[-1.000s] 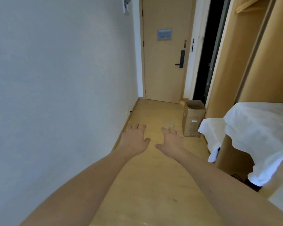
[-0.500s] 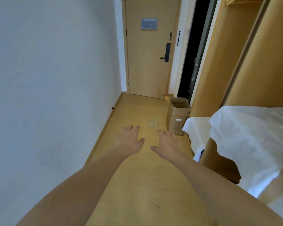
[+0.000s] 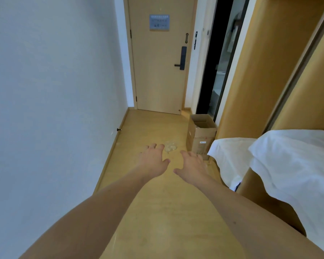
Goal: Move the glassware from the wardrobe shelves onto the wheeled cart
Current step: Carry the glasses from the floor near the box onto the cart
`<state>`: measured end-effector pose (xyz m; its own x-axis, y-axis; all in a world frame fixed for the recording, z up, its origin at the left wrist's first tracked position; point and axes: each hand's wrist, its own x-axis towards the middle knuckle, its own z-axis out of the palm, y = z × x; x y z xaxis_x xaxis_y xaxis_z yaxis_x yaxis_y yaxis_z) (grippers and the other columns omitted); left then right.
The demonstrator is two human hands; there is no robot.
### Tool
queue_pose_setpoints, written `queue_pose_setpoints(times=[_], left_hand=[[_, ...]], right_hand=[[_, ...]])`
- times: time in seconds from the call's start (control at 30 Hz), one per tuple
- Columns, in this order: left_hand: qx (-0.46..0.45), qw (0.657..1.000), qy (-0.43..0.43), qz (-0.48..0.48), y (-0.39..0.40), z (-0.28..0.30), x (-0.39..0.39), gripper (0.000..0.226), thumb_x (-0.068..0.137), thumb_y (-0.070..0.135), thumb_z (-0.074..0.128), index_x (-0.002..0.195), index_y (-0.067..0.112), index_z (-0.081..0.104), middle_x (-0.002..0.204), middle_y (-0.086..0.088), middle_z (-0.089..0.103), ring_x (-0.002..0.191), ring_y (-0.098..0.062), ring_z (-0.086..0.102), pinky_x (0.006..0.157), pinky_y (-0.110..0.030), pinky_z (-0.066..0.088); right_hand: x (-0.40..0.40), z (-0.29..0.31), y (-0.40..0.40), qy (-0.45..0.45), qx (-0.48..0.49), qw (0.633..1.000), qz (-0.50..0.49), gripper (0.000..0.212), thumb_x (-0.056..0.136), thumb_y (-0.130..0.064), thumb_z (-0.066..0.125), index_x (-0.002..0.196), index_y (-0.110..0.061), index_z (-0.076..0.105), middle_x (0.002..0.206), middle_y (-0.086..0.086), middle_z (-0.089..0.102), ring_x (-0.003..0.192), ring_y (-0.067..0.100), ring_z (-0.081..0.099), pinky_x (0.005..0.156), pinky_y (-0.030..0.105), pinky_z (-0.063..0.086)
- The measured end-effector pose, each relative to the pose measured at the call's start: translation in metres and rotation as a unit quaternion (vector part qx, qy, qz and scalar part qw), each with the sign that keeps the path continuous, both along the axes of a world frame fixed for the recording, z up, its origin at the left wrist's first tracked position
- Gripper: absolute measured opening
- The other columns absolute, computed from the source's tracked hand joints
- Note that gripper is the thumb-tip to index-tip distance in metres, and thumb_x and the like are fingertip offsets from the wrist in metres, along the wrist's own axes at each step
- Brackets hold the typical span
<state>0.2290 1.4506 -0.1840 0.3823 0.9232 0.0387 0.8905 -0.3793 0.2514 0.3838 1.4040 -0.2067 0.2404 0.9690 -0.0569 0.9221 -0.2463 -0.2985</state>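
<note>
Hallway floor (image 3: pixel 157 212): maybe 3 glasses (image 3: pixel 171 146), 1 box (image 3: pixel 199 136); 2 hands empty.

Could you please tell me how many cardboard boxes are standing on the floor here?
1. The cardboard box stands open on the floor by the dark doorway, beside the white cloth; others may be hidden.

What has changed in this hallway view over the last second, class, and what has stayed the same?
The view has swung right and moved forward: the clear glassware on the floor emerged beyond the fingertips. Nothing was taken or released. The left hand and right hand stay open and outstretched; the brown cardboard box and white cloth stay put.
</note>
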Motion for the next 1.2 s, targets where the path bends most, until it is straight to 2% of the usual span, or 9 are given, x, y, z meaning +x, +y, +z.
queue_pose_setpoints(times=[0.17,0.4,0.57,0.73,1.2], left_hand=[[-0.014,1.0,-0.003,-0.008,0.079,0.001,-0.007,0.061,0.097,0.049,0.053,0.15,0.022,0.038,0.152,-0.009,0.043,0.136,-0.033,0.04,0.104,-0.048,0.045],[-0.013,0.999,0.0,-0.031,0.167,-0.01,0.001,0.06,0.097,0.049,0.054,0.148,0.021,0.041,0.146,-0.009,0.048,0.131,-0.032,0.046,0.1,-0.041,0.042],[-0.031,0.999,-0.014,-0.037,0.223,-0.021,0.023,0.059,0.096,0.048,0.055,0.146,0.02,0.042,0.141,-0.008,0.051,0.126,-0.032,0.048,0.098,-0.04,0.042],[-0.027,0.999,-0.021,-0.027,0.284,-0.033,0.059,0.057,0.095,0.048,0.055,0.144,0.022,0.043,0.138,-0.004,0.052,0.124,-0.031,0.047,0.093,-0.04,0.044],[-0.055,0.998,-0.016,0.008,0.451,-0.045,0.195,0.059,0.095,0.05,0.055,0.144,0.019,0.044,0.141,-0.007,0.051,0.131,-0.032,0.045,0.101,-0.045,0.046]], right_hand=[[-0.006,0.004,0.068,0.001,-0.003,1.0,-0.028,0.076,0.09,-0.054,0.066,0.152,-0.027,0.033,0.152,0.002,0.04,0.139,0.032,0.035,0.106,0.046,0.038],[0.004,0.0,0.14,0.005,-0.022,0.998,-0.063,0.078,0.089,-0.053,0.066,0.154,-0.025,0.032,0.15,0.003,0.042,0.139,0.031,0.038,0.107,0.045,0.04],[0.024,-0.006,0.19,0.012,-0.028,0.997,-0.072,0.069,0.089,-0.051,0.066,0.146,-0.025,0.039,0.144,0.003,0.045,0.135,0.032,0.04,0.105,0.047,0.041],[0.06,-0.015,0.251,0.015,-0.031,0.997,-0.067,0.068,0.089,-0.05,0.067,0.146,-0.026,0.039,0.143,0.003,0.046,0.135,0.032,0.039,0.107,0.047,0.04],[0.197,-0.027,0.428,0.059,-0.035,0.996,-0.048,0.068,0.089,-0.045,0.07,0.146,-0.024,0.04,0.147,0.003,0.045,0.136,0.029,0.039,0.109,0.045,0.039]])
